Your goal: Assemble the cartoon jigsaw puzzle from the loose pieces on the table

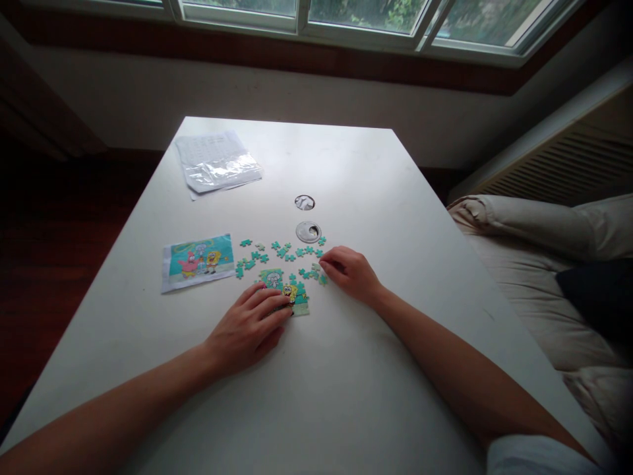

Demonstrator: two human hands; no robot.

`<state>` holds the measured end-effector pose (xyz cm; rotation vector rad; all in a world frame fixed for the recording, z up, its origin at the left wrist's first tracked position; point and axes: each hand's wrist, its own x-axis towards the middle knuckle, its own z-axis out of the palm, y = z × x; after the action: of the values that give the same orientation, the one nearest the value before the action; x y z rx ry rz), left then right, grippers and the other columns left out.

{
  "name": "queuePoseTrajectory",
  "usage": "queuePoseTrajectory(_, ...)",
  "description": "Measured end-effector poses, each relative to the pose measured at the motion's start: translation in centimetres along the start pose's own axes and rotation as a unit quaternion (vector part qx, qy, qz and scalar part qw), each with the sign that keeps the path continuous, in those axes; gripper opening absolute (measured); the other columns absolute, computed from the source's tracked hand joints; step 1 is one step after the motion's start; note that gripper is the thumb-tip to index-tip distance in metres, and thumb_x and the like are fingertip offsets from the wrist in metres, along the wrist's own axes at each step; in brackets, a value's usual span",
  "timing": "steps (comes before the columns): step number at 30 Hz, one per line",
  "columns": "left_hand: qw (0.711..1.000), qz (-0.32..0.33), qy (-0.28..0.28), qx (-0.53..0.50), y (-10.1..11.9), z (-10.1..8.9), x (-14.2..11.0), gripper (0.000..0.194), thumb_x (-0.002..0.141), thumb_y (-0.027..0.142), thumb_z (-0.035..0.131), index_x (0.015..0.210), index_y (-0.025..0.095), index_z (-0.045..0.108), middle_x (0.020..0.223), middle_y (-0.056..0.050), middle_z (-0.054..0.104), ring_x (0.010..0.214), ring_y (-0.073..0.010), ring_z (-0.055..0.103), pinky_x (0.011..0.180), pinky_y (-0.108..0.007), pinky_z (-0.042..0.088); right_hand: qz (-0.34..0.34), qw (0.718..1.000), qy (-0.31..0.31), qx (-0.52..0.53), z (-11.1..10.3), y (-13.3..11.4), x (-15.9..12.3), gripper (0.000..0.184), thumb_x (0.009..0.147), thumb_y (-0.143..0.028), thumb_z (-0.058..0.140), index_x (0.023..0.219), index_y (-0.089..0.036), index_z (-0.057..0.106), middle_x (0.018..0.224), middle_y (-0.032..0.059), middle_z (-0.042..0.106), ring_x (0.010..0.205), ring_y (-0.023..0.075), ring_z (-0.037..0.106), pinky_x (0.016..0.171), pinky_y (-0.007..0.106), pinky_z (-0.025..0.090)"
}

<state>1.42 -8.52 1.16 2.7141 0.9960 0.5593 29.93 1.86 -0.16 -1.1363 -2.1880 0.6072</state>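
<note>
A partly joined jigsaw puzzle [301, 307] with cartoon figures lies flat on the white table. My left hand [252, 320] rests over its left side, fingers stretched out and covering part of the picture. Just right of the loose jigsaw pieces is my right hand [349, 272], its thumb and forefinger pinched together low over the table. Whatever is between those fingertips, if anything, is too small to make out. Several loose green jigsaw pieces [289, 256] are scattered beyond the joined part. To the left lies a reference picture [200, 262] of the same cartoon figures.
Papers in a clear plastic sleeve [220, 161] lie at the table's far left. Two round cable holes, one with a grey cover [307, 231], sit in the white table [356, 171]. A beige cushioned seat [524, 264] runs along the right; windows [366, 14] are behind.
</note>
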Motion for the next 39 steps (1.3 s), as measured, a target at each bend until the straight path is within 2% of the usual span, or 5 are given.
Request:
queuePoseTrajectory(7,1.000,0.003,0.001,-0.004,-0.1,0.0,0.1,0.029,0.098,0.021,0.052,0.124,0.021,0.064,0.135,-0.010,0.065,0.125,-0.0241,0.058,0.118,-0.049,0.038,-0.003,1.000,-0.003,0.001,0.1,0.1,-0.1,0.013,0.095,-0.027,0.058,0.087,-0.022,0.067,0.079,0.0032,0.064,0.073,0.0169,0.054,0.068,0.030,0.043)
queuePoseTrajectory(33,1.000,0.002,-0.006,-0.009,-0.3,0.0,0.2,0.030,0.098,0.020,0.052,0.126,0.021,0.063,0.135,-0.010,0.064,0.125,-0.0244,0.057,0.118,-0.049,0.038,-0.003,1.000,-0.008,0.002,0.2,0.3,0.1,0.013,0.096,-0.025,0.058,0.088,-0.022,0.067,0.080,0.0030,0.064,0.073,0.0165,0.053,0.069,0.030,0.042)
queuePoseTrajectory(36,1.000,-0.019,0.008,0.003,-0.9,-0.3,0.3,0.034,0.097,0.020,0.052,0.129,0.024,0.062,0.138,-0.009,0.061,0.130,-0.0260,0.053,0.117,-0.051,0.039,-0.007,1.000,-0.007,0.006,0.3,0.3,0.2,0.012,0.095,-0.025,0.058,0.087,-0.021,0.067,0.080,0.0026,0.063,0.072,0.0161,0.053,0.069,0.029,0.042)
queuePoseTrajectory(39,0.993,-0.100,0.055,0.041,-2.1,-0.5,0.4,0.032,0.098,0.024,0.052,0.128,0.026,0.062,0.141,-0.008,0.059,0.136,-0.0278,0.047,0.116,-0.052,0.039,-0.011,1.000,-0.007,0.009,0.2,0.3,0.2,0.014,0.096,-0.025,0.057,0.086,-0.021,0.066,0.078,0.0023,0.062,0.072,0.0160,0.053,0.069,0.030,0.041)
